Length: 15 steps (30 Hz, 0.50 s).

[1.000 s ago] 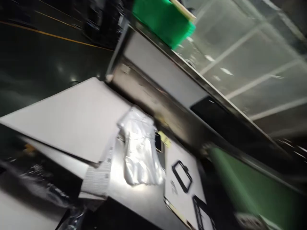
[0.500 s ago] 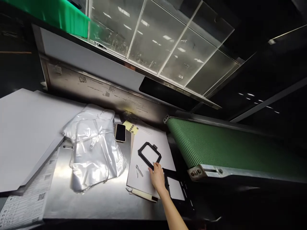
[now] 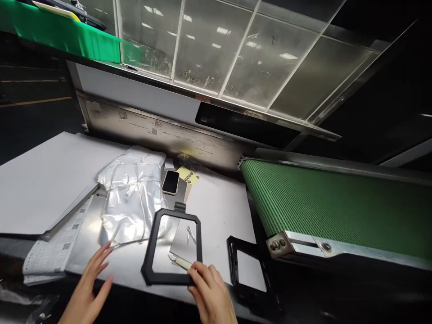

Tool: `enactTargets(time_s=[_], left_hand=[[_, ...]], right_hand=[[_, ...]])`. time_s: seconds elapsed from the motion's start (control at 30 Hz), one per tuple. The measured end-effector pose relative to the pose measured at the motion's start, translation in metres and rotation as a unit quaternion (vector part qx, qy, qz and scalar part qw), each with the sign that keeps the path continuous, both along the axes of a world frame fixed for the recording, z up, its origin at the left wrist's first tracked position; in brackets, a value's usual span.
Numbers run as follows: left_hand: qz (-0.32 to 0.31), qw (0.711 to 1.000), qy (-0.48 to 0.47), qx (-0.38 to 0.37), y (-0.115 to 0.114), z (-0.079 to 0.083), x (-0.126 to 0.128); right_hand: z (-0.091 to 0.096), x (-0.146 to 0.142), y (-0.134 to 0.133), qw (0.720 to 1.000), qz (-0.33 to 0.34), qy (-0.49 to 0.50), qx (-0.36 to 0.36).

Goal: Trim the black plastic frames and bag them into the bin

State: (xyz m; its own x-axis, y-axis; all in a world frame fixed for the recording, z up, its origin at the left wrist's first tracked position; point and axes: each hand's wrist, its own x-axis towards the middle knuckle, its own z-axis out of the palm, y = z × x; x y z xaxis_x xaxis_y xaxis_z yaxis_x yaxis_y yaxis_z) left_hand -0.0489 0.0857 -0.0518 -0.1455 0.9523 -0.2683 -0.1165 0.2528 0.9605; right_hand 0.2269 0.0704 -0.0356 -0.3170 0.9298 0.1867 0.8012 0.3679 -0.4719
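Note:
A black frame (image 3: pixel 198 238) with cut corners and a small tab is held up over the table's front edge. My right hand (image 3: pixel 212 292) grips its lower right corner, thumb below and fingers on top. To the left, my left hand (image 3: pixel 88 288) is raised with fingers apart, near the frame but not touching it. Through the frame's opening show small metal tweezers-like pieces (image 3: pixel 191 235) and a cream-handled cutter (image 3: pixel 182 263). A second black frame (image 3: pixel 232 258) lies at the right edge of the white sheets (image 3: pixel 221 204).
Clear plastic bags (image 3: pixel 130 198) lie stacked on the metal table, beside large white sheets (image 3: pixel 50 180) and printed papers (image 3: pixel 50 256). Behind them are a phone (image 3: pixel 170 182) and a yellow label sheet (image 3: pixel 187 176). A green conveyor belt (image 3: pixel 303 202) runs along the right.
My right hand has lifted the black frame off the white sheets and brought it left and closer. My left hand has come into view at the lower left.

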Motion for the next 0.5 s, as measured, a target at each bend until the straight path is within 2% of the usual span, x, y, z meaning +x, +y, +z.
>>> enactTargets(time_s=[0.03, 0.1, 0.17, 0.2, 0.27, 0.37, 0.43, 0.5], left_hand=[[-0.032, 0.998, 0.014, 0.044, 0.009, 0.002, 0.009], [-0.089, 0.993, 0.023, 0.074, 0.023, 0.007, 0.022], [-0.177, 0.983, 0.015, 0.051, 0.028, 0.012, 0.029], [-0.222, 0.975, 0.007, 0.028, 0.025, 0.012, 0.030], [-0.298, 0.954, -0.007, -0.026, 0.010, 0.009, 0.030], [-0.361, 0.926, -0.020, -0.105, -0.029, -0.001, 0.032], [-0.391, 0.909, -0.029, -0.140, -0.053, -0.005, 0.036], [-0.411, 0.894, -0.060, -0.169, -0.071, -0.004, 0.043]], right_hand=[[0.005, -0.002, -0.009, 0.999, 0.037, 0.008, -0.004], [0.013, -0.002, -0.025, 0.994, 0.105, 0.031, -0.017], [0.022, 0.004, -0.039, 0.987, 0.146, 0.060, -0.032], [0.025, 0.008, -0.046, 0.984, 0.142, 0.093, -0.059], [0.030, 0.019, -0.057, 0.959, 0.084, 0.222, -0.158], [0.026, 0.036, -0.062, 0.862, -0.023, 0.407, -0.302], [0.016, 0.042, -0.056, 0.829, -0.056, 0.444, -0.336], [0.003, 0.042, -0.045, 0.812, -0.083, 0.453, -0.358]])
